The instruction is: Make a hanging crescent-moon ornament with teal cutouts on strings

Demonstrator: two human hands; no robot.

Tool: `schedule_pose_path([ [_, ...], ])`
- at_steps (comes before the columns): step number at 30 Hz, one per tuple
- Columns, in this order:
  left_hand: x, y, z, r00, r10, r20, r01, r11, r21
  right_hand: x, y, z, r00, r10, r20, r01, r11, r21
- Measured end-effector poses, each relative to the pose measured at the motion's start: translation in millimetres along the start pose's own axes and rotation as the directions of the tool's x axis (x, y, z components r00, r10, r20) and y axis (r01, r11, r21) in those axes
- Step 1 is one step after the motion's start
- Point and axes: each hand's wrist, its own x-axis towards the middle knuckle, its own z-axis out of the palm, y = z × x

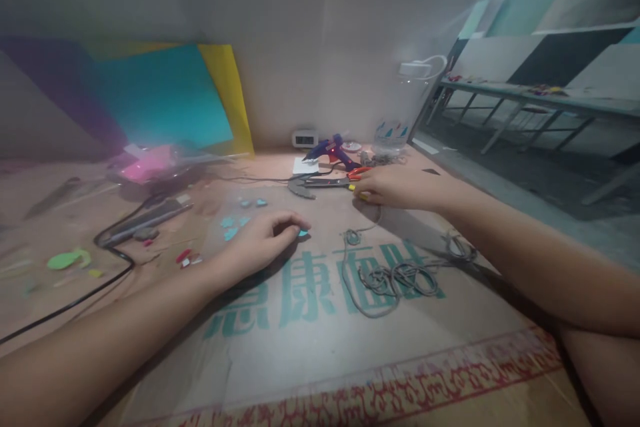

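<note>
The left hand (273, 238) is positioned over the printed sheet (280, 353), fingers bent, a teal piece (303, 233) at the fingertips; whether it is gripped cannot be determined. The pliers-like tool (325, 183) is located before the glue gun (333, 150), its handles met by the right hand (383, 188); finger closure cannot be confirmed.

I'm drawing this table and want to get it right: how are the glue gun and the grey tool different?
The glue gun is mostly purple-blue; the grey tool has red and yellow handles. The glue gun lies farther back, the grey tool nearer you. No hand is on the glue gun, but your right hand is at the grey tool's handles. Both have their front ends towards the left.
</note>
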Motion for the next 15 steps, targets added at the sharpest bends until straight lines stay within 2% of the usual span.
schedule_pose_path([
  [4, 0.6, 0.4, -0.2, 1.0, 0.001, 0.006, -0.001, 1.0, 0.005, 8.8, 13.8, 13.2, 0.999, 0.036, 0.039, -0.038, 0.997, 0.068],
  [8, 1.2, -1.5, 0.4, 1.0, 0.024, -0.001, -0.024, 1.0, 0.003, 16.4, 17.7, 23.3, 1.0, -0.008, -0.025, 0.009, 0.998, 0.057],
  [12, 0.7, -1.0, 0.7, 1.0, 0.022, -0.004, -0.022, 1.0, -0.005, 19.7, 15.6, 30.3, 0.996, 0.008, -0.086, -0.006, 1.0, 0.021],
  [15, 0.2, 0.3, 0.8, 0.998, 0.052, -0.022, -0.051, 0.999, 0.011, 16.7, 2.8, 25.1, 0.989, 0.057, -0.135, -0.033, 0.984, 0.172],
])
